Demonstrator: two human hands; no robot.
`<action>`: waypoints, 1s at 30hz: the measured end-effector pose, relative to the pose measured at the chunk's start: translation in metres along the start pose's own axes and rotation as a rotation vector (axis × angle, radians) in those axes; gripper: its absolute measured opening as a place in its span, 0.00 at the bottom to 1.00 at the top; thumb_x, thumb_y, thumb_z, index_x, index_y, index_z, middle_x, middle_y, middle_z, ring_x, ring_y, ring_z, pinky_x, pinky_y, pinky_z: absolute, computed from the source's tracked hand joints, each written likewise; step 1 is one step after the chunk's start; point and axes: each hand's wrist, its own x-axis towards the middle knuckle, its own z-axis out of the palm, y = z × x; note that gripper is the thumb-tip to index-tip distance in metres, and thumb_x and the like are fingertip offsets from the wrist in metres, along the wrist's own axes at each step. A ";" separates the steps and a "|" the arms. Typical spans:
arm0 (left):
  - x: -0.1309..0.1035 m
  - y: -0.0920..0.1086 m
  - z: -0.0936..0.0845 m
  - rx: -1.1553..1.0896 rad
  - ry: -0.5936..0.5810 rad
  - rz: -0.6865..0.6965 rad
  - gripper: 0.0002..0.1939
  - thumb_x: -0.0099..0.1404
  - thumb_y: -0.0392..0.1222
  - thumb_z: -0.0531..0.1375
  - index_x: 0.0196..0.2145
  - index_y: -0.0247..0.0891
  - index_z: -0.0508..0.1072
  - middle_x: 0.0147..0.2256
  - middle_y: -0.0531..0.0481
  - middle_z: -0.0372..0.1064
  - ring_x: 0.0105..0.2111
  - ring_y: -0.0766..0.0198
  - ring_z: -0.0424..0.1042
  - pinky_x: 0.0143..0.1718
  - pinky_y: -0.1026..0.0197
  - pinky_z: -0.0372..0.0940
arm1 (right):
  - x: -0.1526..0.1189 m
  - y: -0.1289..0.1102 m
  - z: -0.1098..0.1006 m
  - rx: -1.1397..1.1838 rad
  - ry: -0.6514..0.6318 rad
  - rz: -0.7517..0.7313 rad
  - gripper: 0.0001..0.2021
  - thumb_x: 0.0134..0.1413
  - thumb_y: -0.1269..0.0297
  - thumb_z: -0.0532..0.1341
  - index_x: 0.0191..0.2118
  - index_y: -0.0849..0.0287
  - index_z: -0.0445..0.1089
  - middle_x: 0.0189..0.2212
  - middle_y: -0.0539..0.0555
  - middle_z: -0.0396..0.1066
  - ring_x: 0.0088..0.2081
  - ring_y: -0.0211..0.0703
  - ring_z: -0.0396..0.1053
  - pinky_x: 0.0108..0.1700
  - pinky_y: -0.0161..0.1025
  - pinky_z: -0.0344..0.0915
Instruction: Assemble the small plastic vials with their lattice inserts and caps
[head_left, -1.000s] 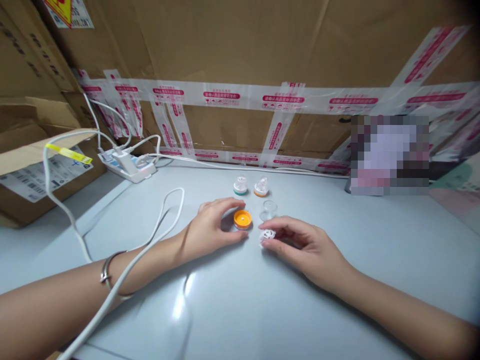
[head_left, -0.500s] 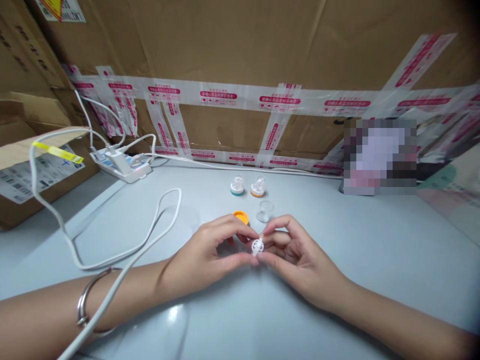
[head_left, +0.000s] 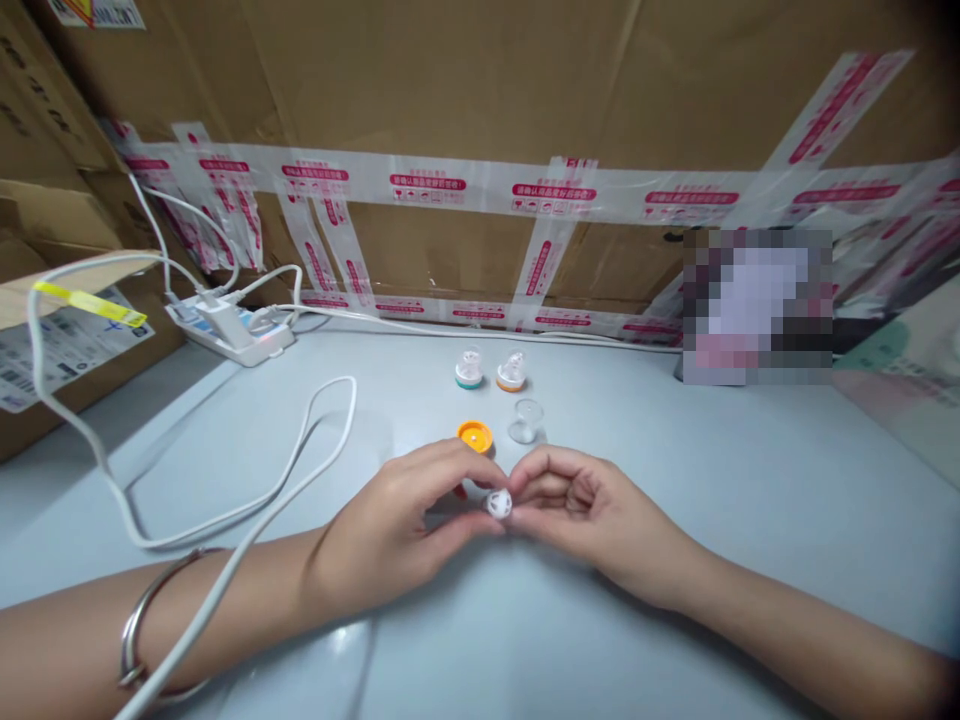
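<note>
Between the fingertips of both hands is a small round white plastic piece [head_left: 498, 503] with cut-out slots. My left hand [head_left: 427, 505] pinches it from the left with thumb and forefinger. From the right, the thumb and forefinger of my right hand [head_left: 577, 505] close against it, the other fingers curled. Just beyond my left fingers lies an orange round cap [head_left: 475, 436], its hollow side up. A clear plastic dome [head_left: 526, 422] rests beside it. Farther back stand two clear-topped pieces, one with a green base [head_left: 469, 369] and one with an orange base [head_left: 511, 372].
A white cable [head_left: 247, 530] loops over the table and across my left forearm. The power strip [head_left: 229, 335] with plugs sits at the back left. Large taped cardboard boxes [head_left: 450, 90] wall off the back. A blurred-out object [head_left: 757, 310] stands at the back right.
The white piece has been turned and sits slightly lower and to the left. My right fingers have drawn closer together around it. The orange cap shows more fully beyond my left hand.
</note>
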 end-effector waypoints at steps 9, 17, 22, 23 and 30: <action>-0.003 0.001 0.002 0.143 -0.013 0.052 0.07 0.61 0.29 0.57 0.37 0.36 0.69 0.34 0.48 0.70 0.36 0.65 0.69 0.38 0.66 0.64 | 0.001 -0.001 0.001 0.146 0.030 0.125 0.13 0.42 0.60 0.67 0.30 0.61 0.66 0.23 0.46 0.70 0.27 0.31 0.68 0.34 0.30 0.65; -0.005 0.002 0.004 0.140 0.037 0.040 0.09 0.59 0.28 0.59 0.38 0.36 0.71 0.35 0.49 0.73 0.35 0.67 0.71 0.39 0.68 0.65 | -0.001 -0.002 0.003 0.139 0.052 0.165 0.13 0.38 0.65 0.69 0.30 0.61 0.66 0.23 0.46 0.71 0.26 0.30 0.66 0.31 0.28 0.61; -0.004 0.000 0.003 0.126 0.021 0.026 0.10 0.58 0.31 0.61 0.39 0.36 0.72 0.36 0.48 0.73 0.36 0.66 0.72 0.39 0.67 0.65 | -0.001 -0.004 0.003 0.156 0.054 0.173 0.13 0.38 0.65 0.69 0.30 0.60 0.66 0.24 0.46 0.72 0.27 0.31 0.67 0.31 0.30 0.60; -0.003 0.000 0.003 0.133 0.016 0.031 0.09 0.58 0.32 0.61 0.39 0.36 0.73 0.36 0.48 0.73 0.36 0.66 0.71 0.39 0.67 0.65 | -0.001 -0.004 0.003 0.153 0.054 0.170 0.13 0.38 0.65 0.69 0.31 0.60 0.65 0.25 0.47 0.72 0.27 0.31 0.67 0.32 0.30 0.61; -0.002 -0.001 0.001 0.251 0.040 0.109 0.05 0.61 0.32 0.58 0.35 0.34 0.72 0.32 0.47 0.72 0.34 0.65 0.70 0.36 0.66 0.65 | 0.002 -0.003 0.007 0.147 0.047 0.132 0.13 0.41 0.64 0.68 0.33 0.60 0.66 0.27 0.47 0.71 0.29 0.32 0.67 0.36 0.32 0.62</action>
